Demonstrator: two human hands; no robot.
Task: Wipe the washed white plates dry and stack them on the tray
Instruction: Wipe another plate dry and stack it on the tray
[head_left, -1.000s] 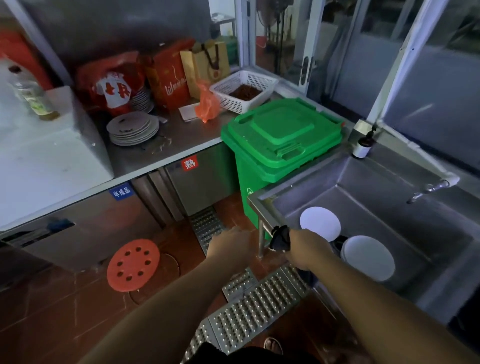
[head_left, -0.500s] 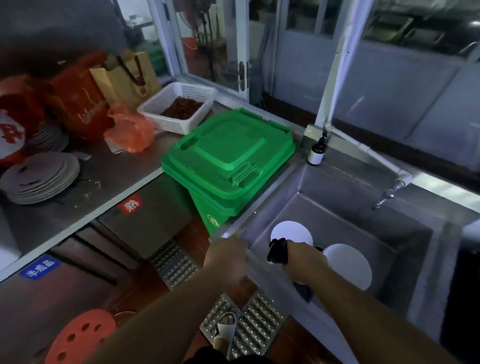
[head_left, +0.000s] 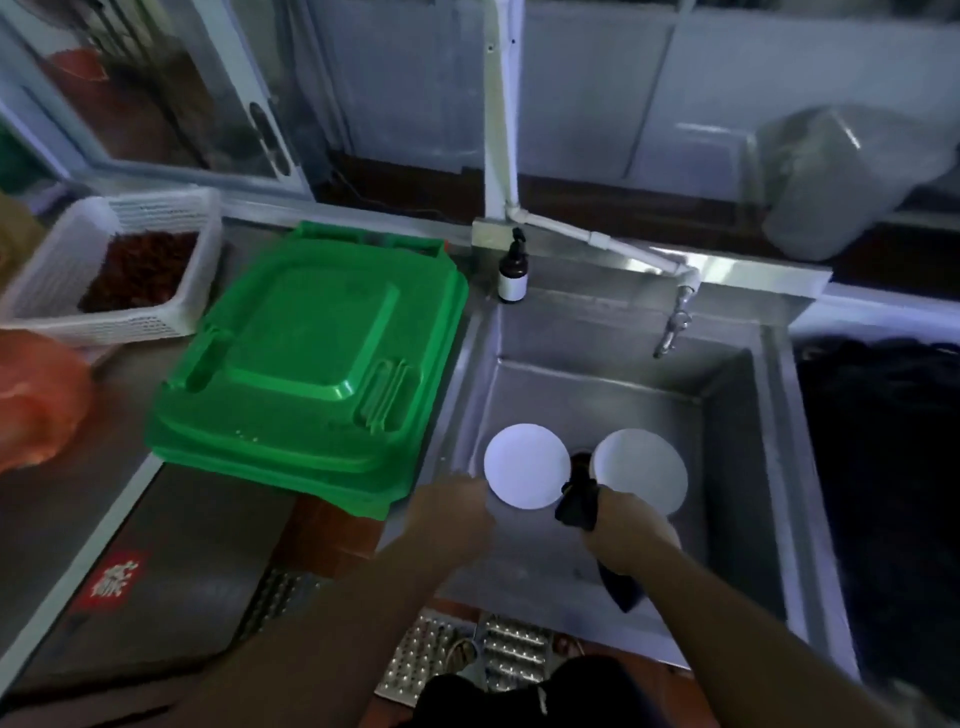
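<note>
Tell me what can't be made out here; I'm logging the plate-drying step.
- Tray: outside the head view.
- Left hand grip: fingertips hidden behind the hand at the left plate; contact unclear.
- Drain between the plates: covered by the dark cloth the right hand holds.

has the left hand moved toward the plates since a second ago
Yes. The left hand went from outside the sink's front corner over the rim, now at the left white plate's edge.

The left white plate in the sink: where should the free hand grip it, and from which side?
Judging by its pose, take the left white plate by its near-left rim, coming from the left where the left hand already reaches. It lies flat on the sink floor, so only the edge offers purchase; the right hand holds the dark cloth.
</note>
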